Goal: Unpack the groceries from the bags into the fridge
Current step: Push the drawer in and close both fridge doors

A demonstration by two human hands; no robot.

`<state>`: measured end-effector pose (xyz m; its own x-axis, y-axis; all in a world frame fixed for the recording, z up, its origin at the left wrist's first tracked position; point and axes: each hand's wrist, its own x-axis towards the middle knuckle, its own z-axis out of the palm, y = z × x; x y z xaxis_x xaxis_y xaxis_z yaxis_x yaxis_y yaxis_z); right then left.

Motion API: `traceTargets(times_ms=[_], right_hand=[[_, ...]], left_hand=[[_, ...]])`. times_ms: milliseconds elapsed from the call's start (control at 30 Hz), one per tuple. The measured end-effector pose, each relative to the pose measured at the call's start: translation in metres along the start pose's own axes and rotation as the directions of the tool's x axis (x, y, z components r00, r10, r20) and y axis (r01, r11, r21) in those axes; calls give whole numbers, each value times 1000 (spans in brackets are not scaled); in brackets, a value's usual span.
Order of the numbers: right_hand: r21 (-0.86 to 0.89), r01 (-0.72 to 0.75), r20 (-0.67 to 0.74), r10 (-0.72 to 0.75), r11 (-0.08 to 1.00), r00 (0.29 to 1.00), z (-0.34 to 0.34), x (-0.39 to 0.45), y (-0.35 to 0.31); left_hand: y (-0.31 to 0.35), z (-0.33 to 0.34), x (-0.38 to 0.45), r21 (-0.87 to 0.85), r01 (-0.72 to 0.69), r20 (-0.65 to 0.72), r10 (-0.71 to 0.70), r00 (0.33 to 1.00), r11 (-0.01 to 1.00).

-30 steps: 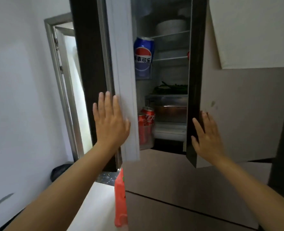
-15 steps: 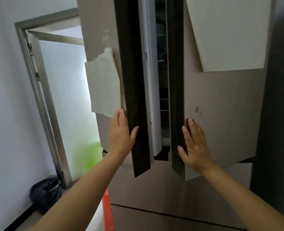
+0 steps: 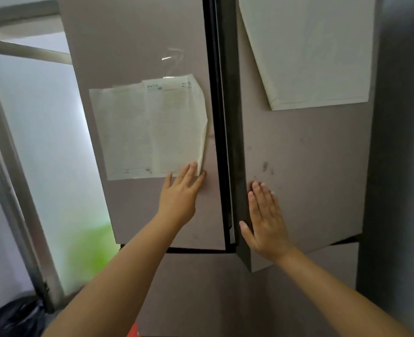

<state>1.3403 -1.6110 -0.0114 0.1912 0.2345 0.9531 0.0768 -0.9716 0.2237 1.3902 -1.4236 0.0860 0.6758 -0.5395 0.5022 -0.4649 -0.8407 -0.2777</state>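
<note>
A: Nearest the camera, two bare forearms reach up and forward. At the bottom edge a sliver of something red (image 3: pixel 133 330) peeks out beside the left arm, too little of it to name.

B: And low in the left corner, a crumpled black plastic bag (image 3: pixel 11 317) sits on the floor by the grey metal door frame (image 3: pixel 19 215).

A: Now the hands. The left hand (image 3: pixel 180 195) is spread flat, fingers extended, palm on the pinkish-beige left fridge door (image 3: pixel 138 45), holding nothing. Its fingertips overlap the bottom right corner of a creased white printed paper sheet (image 3: pixel 150 132) stuck to that door.

B: The right hand (image 3: pixel 265 220) is flat and empty too, fingers together and pointing up, pressed on the matching right fridge door (image 3: pixel 305 166) near its dark inner edge.

A: The left door looks about flush. The right door stands slightly ajar, its lower corner jutting forward, a narrow dark gap between the two.

B: Higher on the right door hangs a large blank white sheet (image 3: pixel 308 49). No groceries visible; the interior is hidden.
</note>
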Motion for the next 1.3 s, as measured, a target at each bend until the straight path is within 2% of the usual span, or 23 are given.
traceTargets(times_ms=[133, 267, 367, 400, 433, 533, 700, 833, 1033, 1133, 1233, 1300], right_hand=[[-105, -6, -32, 2, 994, 999, 30, 2, 1], [-177, -9, -34, 3, 984, 999, 48, 4, 3], [-212, -12, -50, 1, 977, 999, 55, 5, 3], [-221, -17, -50, 6, 975, 999, 58, 5, 5], [-230, -19, -54, 7, 973, 998, 63, 5, 6], [-288, -27, -43, 16, 957, 999, 84, 11, 9], [-333, -44, -69, 22, 942, 997, 107, 12, 15], [-343, -35, -71, 11, 939, 997, 103, 12, 15], [-370, -43, -91, 10, 928, 996, 105, 13, 13], [-367, -59, -60, 40, 928, 997, 101, 16, 12], [-294, -80, -36, 73, 952, 997, 89, 23, 5], [-166, -89, -48, 82, 982, 996, 73, 34, 2]], left_hand=[[2, 7, 4, 46, -16, -7, 16, 1000, 999], [5, 7, 19, 53, -27, 46, 25, 999, 998], [2, 10, 25, 10, -39, 39, 39, 998, 999], [-3, 13, 24, -11, -58, 11, 58, 998, 998], [-8, 16, 23, -15, -105, -80, 103, 991, 994], [-25, 38, 21, 25, -251, -431, 237, 871, 968], [-55, 59, 22, -53, -262, -664, 162, 730, 964], [-68, 54, 49, -42, -200, -742, 103, 663, 979], [-53, 61, 92, -38, -170, -750, 85, 656, 985], [-51, 91, 97, 10, -153, -821, 95, 563, 988], [-52, 94, 97, -7, -188, -855, 91, 510, 982], [-55, 96, 101, -13, -200, -864, 89, 495, 980]])
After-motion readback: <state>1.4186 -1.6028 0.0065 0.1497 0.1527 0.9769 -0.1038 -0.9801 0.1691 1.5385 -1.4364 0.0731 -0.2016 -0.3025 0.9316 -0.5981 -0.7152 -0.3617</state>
